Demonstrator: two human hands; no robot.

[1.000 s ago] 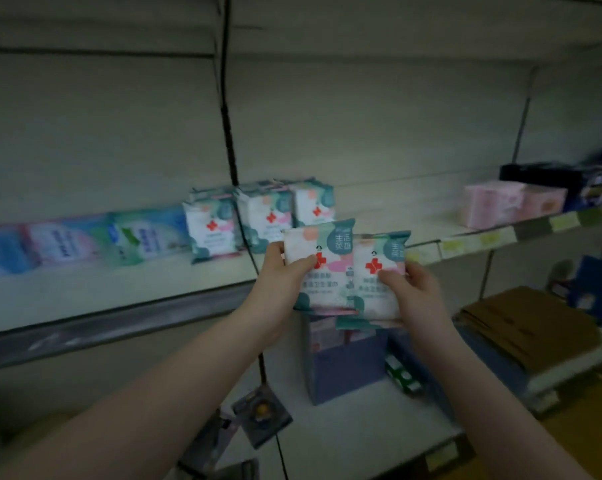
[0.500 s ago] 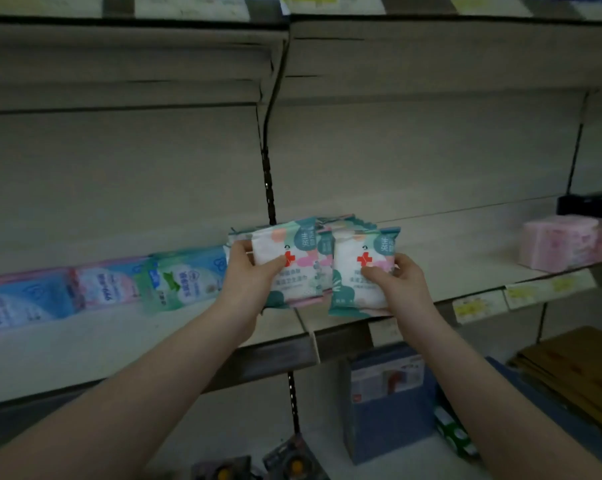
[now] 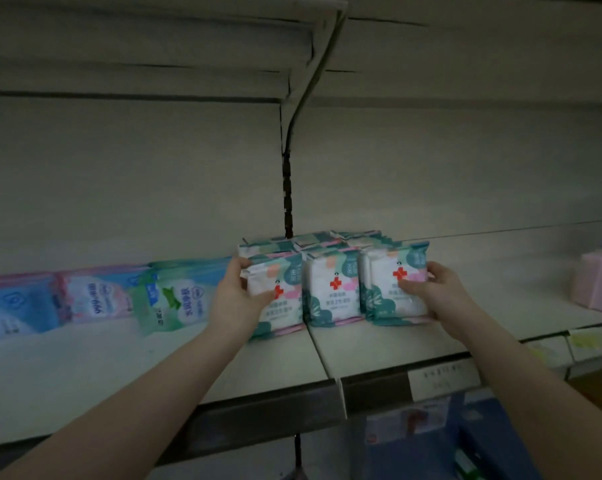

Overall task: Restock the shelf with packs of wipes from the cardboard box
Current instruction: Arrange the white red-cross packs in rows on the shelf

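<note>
Straight ahead at 12 o'clock, on the shelf (image 3: 379, 344), three red-cross packs stood upright in a front row, touching side by side, with more of the same kind behind them. At the row's 9 o'clock end the left hand (image 3: 237, 303) gripped the left pack (image 3: 287, 306) by its outer edge, thumb across the front. At the 3 o'clock end the right hand (image 3: 438, 292) gripped the right pack (image 3: 386, 296) the same way. Between them the middle pack (image 3: 330, 289) stood free of both hands. The left pack sat a little nearer the shelf edge than the others. Further toward 9 o'clock lay a green pack (image 3: 175, 296); toward 3 o'clock, well apart, stood a pink box (image 3: 600, 285). The step looked like seating the two held packs in line. Next would call for nudging the left pack level, releasing both without toppling the row, then reaching for the cardboard box, which was out of view.
</note>
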